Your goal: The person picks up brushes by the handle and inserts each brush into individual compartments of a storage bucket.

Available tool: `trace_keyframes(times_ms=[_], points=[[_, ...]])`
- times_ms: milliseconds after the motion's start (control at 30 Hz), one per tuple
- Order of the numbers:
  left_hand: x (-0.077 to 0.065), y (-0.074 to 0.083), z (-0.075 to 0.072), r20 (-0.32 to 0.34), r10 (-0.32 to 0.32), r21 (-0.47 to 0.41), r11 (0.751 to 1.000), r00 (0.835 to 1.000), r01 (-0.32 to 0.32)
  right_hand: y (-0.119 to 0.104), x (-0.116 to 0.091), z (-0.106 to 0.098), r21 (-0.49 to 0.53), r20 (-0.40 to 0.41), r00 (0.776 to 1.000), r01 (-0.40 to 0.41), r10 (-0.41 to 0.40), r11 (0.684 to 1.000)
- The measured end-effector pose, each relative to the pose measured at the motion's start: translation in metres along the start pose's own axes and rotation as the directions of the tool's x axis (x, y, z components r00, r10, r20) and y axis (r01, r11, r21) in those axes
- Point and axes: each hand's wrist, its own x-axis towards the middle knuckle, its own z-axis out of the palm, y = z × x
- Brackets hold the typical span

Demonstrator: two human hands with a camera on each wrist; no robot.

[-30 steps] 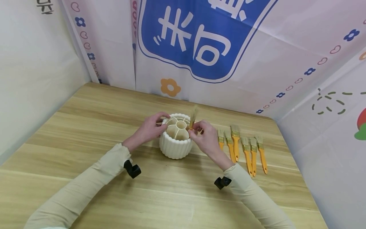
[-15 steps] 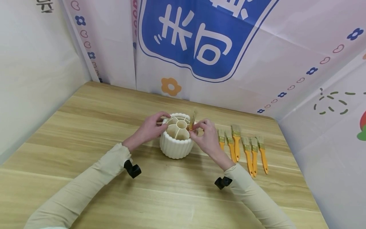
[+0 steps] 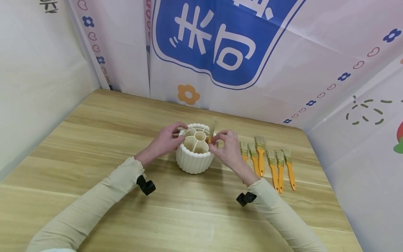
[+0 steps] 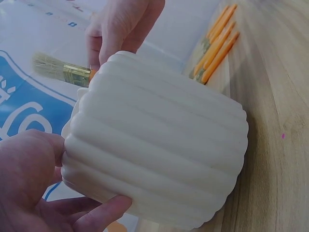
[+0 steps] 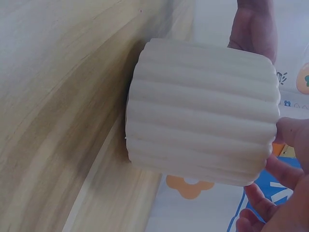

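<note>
A white, ribbed round organizer (image 3: 194,161) stands upright on the table, its inside split by dividers into several compartments around a central ring. My left hand (image 3: 167,140) grips its left side at the rim, thumb in front and fingers behind. At the right rim, my right hand (image 3: 228,148) pinches a paintbrush (image 3: 212,133) between thumb and fingers. Its bristles (image 4: 48,65) point up, above the rim in the left wrist view; the lower handle is hidden in a right-hand compartment. The organizer's ribbed wall (image 5: 203,111) fills the middle of the right wrist view.
Several paintbrushes with orange handles (image 3: 260,162) lie in a loose row on the wooden table (image 3: 176,217), right of the organizer, bristles toward the back. A printed white backdrop (image 3: 126,52) rises behind the table, and white side walls (image 3: 37,87) flank it.
Over the last second the paintbrush has sunk slightly lower at the organizer's right rim, the right hand still pinching it. The left hand and the organizer have stayed in place.
</note>
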Motion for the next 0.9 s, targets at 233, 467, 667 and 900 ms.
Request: trace_keyframes(times_ms=[233,467,667,900], points=[[0.0,0.0,0.0001,-0.002,0.002,-0.004,1.0,1.0,-0.002,-0.0004,0.0,-0.0009,0.002,0.017,1.0,-0.011,0.011,1.0],[-0.0006,-0.0004,-0.0005,0.008,0.005,-0.019,1.0,1.0,-0.005,-0.0027,-0.0007,-0.0046,-0.004,0.061,0.997,-0.044,0.044,0.999],[-0.0001,-0.0006,-0.0001,0.007,0.003,-0.014,1.0,1.0,-0.003,-0.0038,-0.0018,-0.0081,0.004,0.09,0.994,-0.067,0.067,0.998],[0.0002,-0.0003,-0.0001,0.002,0.01,0.003,1.0,1.0,-0.01,-0.003,-0.003,-0.01,0.011,0.112,0.991,-0.071,0.069,0.997]])
